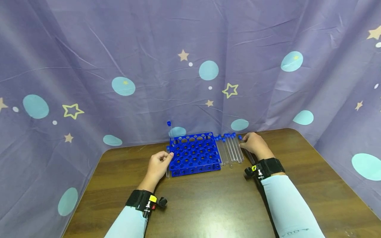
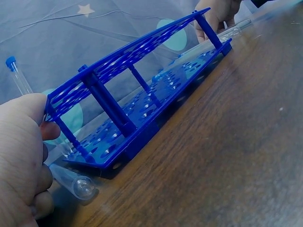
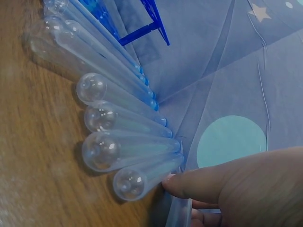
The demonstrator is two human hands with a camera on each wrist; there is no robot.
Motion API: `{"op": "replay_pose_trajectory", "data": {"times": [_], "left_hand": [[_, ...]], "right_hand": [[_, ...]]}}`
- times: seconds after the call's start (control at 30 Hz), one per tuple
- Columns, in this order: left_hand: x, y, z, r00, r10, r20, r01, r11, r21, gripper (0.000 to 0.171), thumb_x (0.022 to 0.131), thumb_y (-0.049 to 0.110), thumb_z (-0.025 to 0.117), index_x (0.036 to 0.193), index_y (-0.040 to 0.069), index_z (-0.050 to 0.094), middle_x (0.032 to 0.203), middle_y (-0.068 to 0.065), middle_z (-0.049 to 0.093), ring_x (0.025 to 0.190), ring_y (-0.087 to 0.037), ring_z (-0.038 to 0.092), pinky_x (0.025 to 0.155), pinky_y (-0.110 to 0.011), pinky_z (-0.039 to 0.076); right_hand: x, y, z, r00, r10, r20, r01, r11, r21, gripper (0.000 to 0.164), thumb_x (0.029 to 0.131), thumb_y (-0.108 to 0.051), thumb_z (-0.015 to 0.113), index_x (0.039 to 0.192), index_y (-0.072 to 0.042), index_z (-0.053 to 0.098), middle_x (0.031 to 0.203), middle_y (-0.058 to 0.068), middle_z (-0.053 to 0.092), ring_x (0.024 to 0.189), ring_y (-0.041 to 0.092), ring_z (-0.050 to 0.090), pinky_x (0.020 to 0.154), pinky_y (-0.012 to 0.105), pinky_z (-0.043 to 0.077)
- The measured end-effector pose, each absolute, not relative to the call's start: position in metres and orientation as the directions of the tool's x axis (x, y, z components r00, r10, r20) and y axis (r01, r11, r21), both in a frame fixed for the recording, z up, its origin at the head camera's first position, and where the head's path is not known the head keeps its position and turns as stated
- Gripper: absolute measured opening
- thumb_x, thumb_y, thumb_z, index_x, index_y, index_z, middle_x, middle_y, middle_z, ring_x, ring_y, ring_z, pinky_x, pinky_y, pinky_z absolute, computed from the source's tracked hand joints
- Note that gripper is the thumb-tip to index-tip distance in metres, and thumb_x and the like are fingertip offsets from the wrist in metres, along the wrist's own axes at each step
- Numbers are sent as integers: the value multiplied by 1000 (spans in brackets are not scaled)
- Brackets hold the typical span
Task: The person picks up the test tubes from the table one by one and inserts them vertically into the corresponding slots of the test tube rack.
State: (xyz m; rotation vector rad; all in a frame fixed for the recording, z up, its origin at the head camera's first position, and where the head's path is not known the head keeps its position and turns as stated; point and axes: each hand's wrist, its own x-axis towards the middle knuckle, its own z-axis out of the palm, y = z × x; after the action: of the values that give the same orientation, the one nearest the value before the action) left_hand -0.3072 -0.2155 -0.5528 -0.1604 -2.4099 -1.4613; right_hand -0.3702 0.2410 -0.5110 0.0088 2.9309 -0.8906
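Observation:
A blue test tube rack (image 1: 194, 153) stands on the table, and my left hand (image 1: 157, 163) pinches the left end of its top plate between thumb and fingers. One capped test tube (image 2: 18, 75) stands upright at the rack's back left corner. Beneath my left hand, another tube (image 2: 78, 184) lies along the rack's left side. At the right end of a row of clear tubes (image 1: 233, 148) with blue caps, my right hand (image 1: 255, 145) holds the outermost tube (image 3: 179, 213) between thumb and fingers. The fingers partly hide that tube.
The row of tubes lies on the wooden table (image 1: 190, 205) close along the rack's right side, rounded ends toward me. Right behind the table hangs a purple curtain (image 1: 160, 89) with stars and dots.

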Motion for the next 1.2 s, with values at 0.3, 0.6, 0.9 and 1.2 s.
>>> {"op": "replay_pose_trajectory", "data": {"times": [0.3,0.6,0.9,1.2], "left_hand": [[-306,-215,-551,-944,-63,323,257,474,842,35,107,24,81,76,10,72,62,12,48,59,-8,45,60,-26,40],[-306,-216,-551,-943,-64,326,258,475,841,35,106,23,82,75,10,71,62,12,48,59,-7,45,60,-26,40],[-307,-215,-551,-945,-62,321,255,472,844,36,107,24,81,76,10,72,62,12,50,59,-9,47,61,-26,41],[-305,-215,-551,-945,-65,322,255,472,844,35,106,23,82,75,9,71,63,11,49,59,-7,46,60,-26,41]], "right_hand": [[-372,242,-511,-998,-13,-65,24,844,-536,47,101,-32,85,131,3,75,136,26,77,120,47,75,104,65,58],[-372,242,-511,-997,-9,-75,33,846,-533,48,101,-33,85,132,2,74,137,25,77,121,47,75,105,65,58],[-372,243,-511,-997,4,-71,41,847,-530,48,102,-33,85,133,3,74,139,26,76,123,47,74,107,65,58],[-371,241,-512,-998,-3,-67,34,843,-538,48,101,-32,85,132,3,74,137,26,77,122,47,75,107,65,58]]}}
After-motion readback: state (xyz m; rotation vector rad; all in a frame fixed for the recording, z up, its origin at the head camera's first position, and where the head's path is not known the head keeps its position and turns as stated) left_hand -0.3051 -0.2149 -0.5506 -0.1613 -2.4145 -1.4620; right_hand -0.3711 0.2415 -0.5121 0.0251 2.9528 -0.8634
